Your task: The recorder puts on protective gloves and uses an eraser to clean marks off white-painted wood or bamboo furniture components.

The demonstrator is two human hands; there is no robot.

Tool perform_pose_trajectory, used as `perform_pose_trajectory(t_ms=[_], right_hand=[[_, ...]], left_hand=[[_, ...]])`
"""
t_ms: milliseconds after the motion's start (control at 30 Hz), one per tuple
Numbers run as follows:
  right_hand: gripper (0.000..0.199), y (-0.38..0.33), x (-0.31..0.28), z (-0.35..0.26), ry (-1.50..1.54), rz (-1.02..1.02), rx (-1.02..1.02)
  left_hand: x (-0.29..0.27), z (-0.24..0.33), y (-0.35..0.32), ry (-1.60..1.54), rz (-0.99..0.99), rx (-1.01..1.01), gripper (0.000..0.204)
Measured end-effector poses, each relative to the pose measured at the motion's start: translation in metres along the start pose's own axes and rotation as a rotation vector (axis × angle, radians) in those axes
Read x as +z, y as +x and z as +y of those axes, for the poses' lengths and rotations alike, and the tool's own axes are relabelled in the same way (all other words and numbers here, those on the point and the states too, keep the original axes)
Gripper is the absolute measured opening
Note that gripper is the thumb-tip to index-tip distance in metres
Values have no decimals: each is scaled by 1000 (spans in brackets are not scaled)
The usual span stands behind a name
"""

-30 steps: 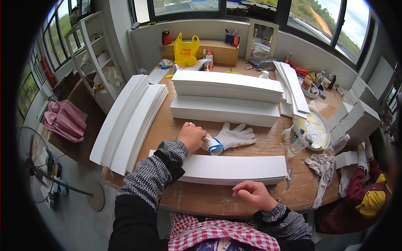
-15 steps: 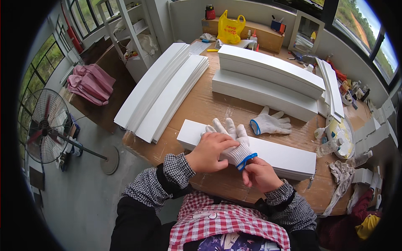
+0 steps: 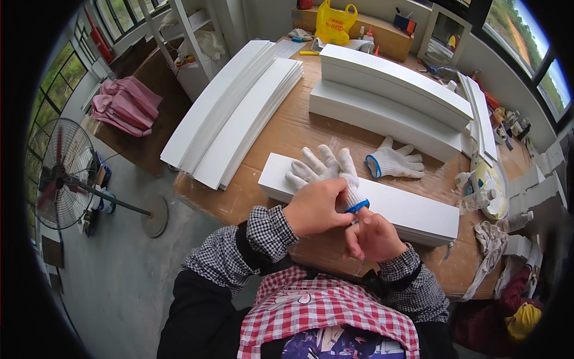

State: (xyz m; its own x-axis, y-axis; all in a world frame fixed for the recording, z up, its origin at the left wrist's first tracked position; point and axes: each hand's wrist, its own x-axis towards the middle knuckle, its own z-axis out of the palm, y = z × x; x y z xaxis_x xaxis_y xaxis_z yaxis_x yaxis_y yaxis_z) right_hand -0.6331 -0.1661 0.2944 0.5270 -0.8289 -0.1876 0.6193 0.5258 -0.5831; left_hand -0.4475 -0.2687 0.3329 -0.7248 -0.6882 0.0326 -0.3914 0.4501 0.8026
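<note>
Both hands work one white glove [image 3: 326, 170]: left hand [image 3: 317, 206] pinches its blue cuff, bare right hand [image 3: 372, 234] bunches fingertips at the opening; holding the cuff wide should help.

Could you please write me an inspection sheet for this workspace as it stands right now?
Surface: wooden table, bare in patches between white boards.
Job's things: white knit glove with a blue cuff held over the long white board at the near edge; second glove lies flat beyond it.
Clutter: stack of white panels at the table's left edge, two thick white blocks at the back, yellow bag, rags, small bottles and tools at the right.
Grippers: left hand pinches the glove's cuff; right hand has its fingertips at the cuff opening.
Cables: nothing seen.
Surroundings: standing fan, pink cloth, white shelving, windows.
</note>
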Motion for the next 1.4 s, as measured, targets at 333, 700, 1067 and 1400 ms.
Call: perform_pose_trajectory(t_ms=[333, 700, 1067, 1400], right_hand=[[9, 24, 4, -31, 22, 404, -218], [37, 19, -18, 10, -53, 168, -255], [52, 39, 49, -35, -103, 97, -471], [45, 35, 16, -34, -374, 113, -75]], left_hand=[[18, 14, 9, 100, 233, 239, 13], [44, 24, -6, -349, 182, 369, 13], [28, 29, -10, -491, 57, 403, 10], [47, 34, -21, -171, -111, 697, 11]])
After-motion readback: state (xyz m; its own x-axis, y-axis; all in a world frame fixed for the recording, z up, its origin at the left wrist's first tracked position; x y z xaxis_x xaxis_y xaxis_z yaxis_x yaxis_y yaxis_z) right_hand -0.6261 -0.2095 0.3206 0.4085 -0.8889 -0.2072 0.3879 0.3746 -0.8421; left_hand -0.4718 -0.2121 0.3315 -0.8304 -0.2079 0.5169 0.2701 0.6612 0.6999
